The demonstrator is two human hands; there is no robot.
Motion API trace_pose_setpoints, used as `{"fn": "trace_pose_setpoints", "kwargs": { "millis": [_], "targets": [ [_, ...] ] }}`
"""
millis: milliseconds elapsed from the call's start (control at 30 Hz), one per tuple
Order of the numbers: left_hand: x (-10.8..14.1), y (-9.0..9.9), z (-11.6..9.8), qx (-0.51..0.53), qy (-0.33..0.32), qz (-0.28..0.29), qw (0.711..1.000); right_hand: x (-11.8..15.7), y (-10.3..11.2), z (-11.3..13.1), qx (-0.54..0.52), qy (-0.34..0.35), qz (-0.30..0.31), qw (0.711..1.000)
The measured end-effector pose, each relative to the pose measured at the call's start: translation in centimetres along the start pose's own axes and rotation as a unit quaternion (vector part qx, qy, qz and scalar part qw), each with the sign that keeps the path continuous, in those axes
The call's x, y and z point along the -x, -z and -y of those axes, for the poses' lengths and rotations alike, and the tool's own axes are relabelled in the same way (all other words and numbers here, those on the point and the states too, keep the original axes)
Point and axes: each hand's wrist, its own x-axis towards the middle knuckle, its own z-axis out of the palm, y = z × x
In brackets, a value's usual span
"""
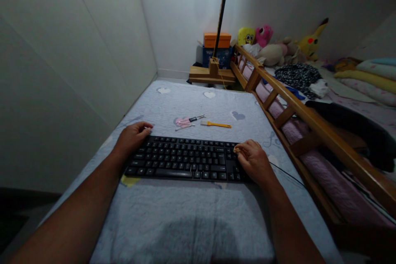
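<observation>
From afar I saw the left forearm [78, 200] reaching forward, left hand [131, 138] with fingers [143, 124] loosely curved, right forearm [284, 218] angled inward, right hand [253, 160] pinched.

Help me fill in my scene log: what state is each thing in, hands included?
Keyboard, lying flat, keys up
Cable, running off right of the keyboard
Left hand, at the keyboard's far left corner
Small tan item, pinched, at the keyboard's right part
Right hand, closed on that item
Brush, lying flat, not held
Thin sticks, lying loose
Orange box, appears closed
Dark patterned cloth, crumpled
</observation>
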Motion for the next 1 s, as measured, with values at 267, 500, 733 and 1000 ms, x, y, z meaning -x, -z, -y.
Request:
{"fn": "trace_pose_setpoints", "kwargs": {
  "millis": [267,500,733,1000],
  "targets": [
    [-0.15,-0.15,0.44,0.003,-0.004,0.002,1.0,-0.12,0.15,0.13,-0.003,0.002,0.002,1.0],
    [-0.04,-0.11,0.2,-0.003,0.004,0.004,1.0,-0.16,0.37,0.15,-0.007,0.001,0.005,1.0],
    [-0.15,-0.09,0.14,-0.004,0.001,0.006,1.0,-0.1,0.37,0.12,-0.004,-0.001,0.002,1.0],
    [-0.11,-0.3,0.51,0.009,-0.004,-0.001,1.0,-0.07,0.39,0.08,-0.007,-0.001,-0.002,1.0]
  ]
}}
